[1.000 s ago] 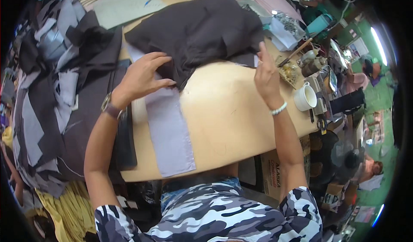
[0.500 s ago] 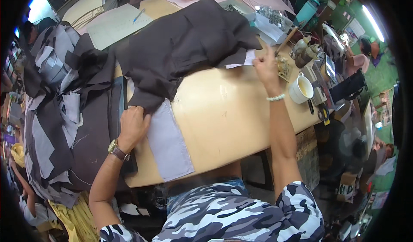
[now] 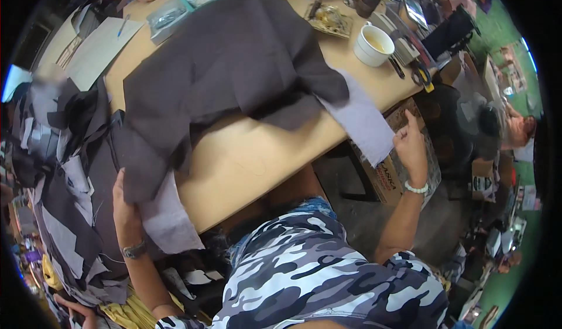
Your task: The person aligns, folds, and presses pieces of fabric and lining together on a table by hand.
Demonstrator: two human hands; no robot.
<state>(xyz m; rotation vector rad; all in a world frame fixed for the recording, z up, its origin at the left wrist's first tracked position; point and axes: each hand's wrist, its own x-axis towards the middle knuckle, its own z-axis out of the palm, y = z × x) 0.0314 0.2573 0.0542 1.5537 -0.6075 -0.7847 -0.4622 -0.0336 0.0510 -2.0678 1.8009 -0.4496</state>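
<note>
Dark cloth [image 3: 228,65] lies across the bench [image 3: 246,159].
The left hand [image 3: 124,212] is at its near-left corner, the right hand [image 3: 413,148] at a pale strip's [image 3: 366,118] end; whether either grip is closed, I cannot tell.

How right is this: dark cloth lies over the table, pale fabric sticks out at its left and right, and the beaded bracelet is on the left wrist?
One slip: in the head view, the beaded bracelet is on the right wrist. Dark cloth does lie over the table, with pale fabric sticking out at its left and right.
</note>
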